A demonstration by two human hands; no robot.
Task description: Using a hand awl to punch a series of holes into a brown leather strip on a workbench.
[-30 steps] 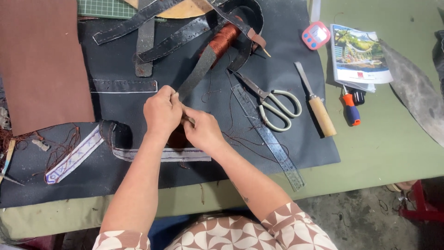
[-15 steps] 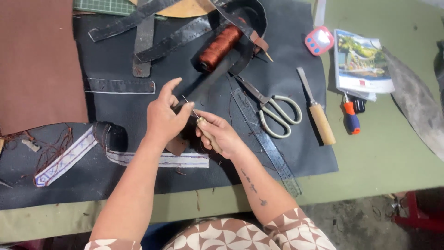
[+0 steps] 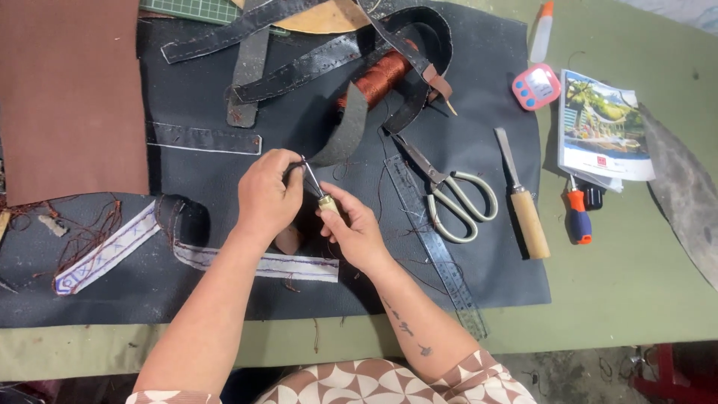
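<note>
My left hand (image 3: 268, 196) pinches the near end of a dark leather strap (image 3: 342, 131) that curves up toward a spool of copper-brown thread (image 3: 378, 77). My right hand (image 3: 356, 227) grips a small awl with a brass collar (image 3: 320, 193), its metal tip touching the strap end between my left fingers. Both hands hover over a large black leather sheet (image 3: 479, 90). A brown wooden piece shows partly under my hands (image 3: 288, 241).
Scissors (image 3: 447, 193), a steel ruler (image 3: 434, 247), a wooden-handled chisel (image 3: 523, 202), an orange-handled tool (image 3: 577, 217), a pink timer (image 3: 536, 86), a booklet (image 3: 602, 127), a glue bottle (image 3: 542, 30), brown leather (image 3: 67, 97), white stitched strips (image 3: 108, 251) and loose straps (image 3: 247, 71) lie around.
The strap end has been lifted and curled toward me. My right hand now holds the awl upright against it. The view shifted, so the spool sits further up.
</note>
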